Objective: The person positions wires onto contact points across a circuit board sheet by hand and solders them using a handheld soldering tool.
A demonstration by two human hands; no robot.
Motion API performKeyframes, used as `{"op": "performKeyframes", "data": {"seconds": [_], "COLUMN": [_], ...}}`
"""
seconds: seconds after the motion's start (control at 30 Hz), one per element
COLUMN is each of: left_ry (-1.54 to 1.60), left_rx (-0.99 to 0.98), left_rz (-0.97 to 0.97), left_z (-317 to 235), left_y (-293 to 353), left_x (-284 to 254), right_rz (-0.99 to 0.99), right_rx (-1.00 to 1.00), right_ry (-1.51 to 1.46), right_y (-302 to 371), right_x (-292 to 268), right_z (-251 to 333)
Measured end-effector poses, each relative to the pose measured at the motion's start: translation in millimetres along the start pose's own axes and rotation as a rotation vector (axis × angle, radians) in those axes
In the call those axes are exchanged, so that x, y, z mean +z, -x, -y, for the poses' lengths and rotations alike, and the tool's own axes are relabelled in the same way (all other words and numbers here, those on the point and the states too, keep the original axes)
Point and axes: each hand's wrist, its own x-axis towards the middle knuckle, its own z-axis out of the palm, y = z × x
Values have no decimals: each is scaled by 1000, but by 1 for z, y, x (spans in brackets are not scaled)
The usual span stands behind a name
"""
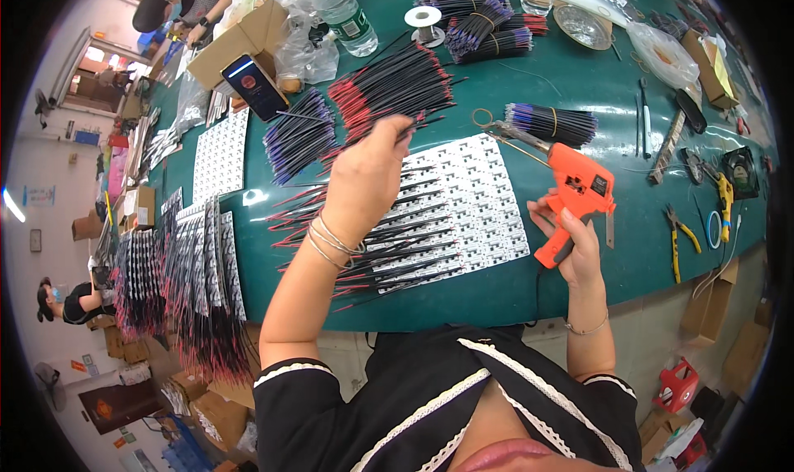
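Observation:
My right hand [572, 244] is wrapped round an orange soldering gun [579, 178], its thin tip pointing left over the table. In front of me lies a white panel of small circuit boards [492, 203], with rows of black and red wires [405, 253] attached along its left part. Above the panel's upper left, my left hand [364, 178] is closed with the fingertips pinching a thin black wire [426, 122]. Just beyond it is a heap of black wires with red parts [393, 87]. A banded wire bundle [552, 123] rests behind the panel, by the gun's tip.
Wired panels [198, 282] hang over the table's left edge. A phone [254, 87] leans on a cardboard box [240, 42]. Behind stand a water bottle [343, 17], a solder spool [424, 23] and more wire bundles. Yellow-handled pliers [682, 240] lie at right. Other people work at far left.

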Motion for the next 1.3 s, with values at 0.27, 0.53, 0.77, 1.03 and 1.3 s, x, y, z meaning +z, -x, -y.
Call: {"op": "performKeyframes", "data": {"seconds": [0.27,0.53,0.77,1.03,1.3], "left_ry": [-233,-39,440,689,770], "left_rx": [-284,-262,-287,-101,-239], "left_rz": [146,174,-155,-427,-255], "left_z": [67,65,41,49,55], "left_y": [58,70,20,-18,-29], "left_x": [35,11,-38,3,28], "right_rz": [64,52,-59,-20,-72], "right_rx": [49,123,-82,-260,-293], "right_ry": [-53,-99,-58,-26,-45], "right_y": [-1,24,37,25,19], "right_x": [3,5,-7,1,14], "right_z": [-19,-24,-12,16,26]}}
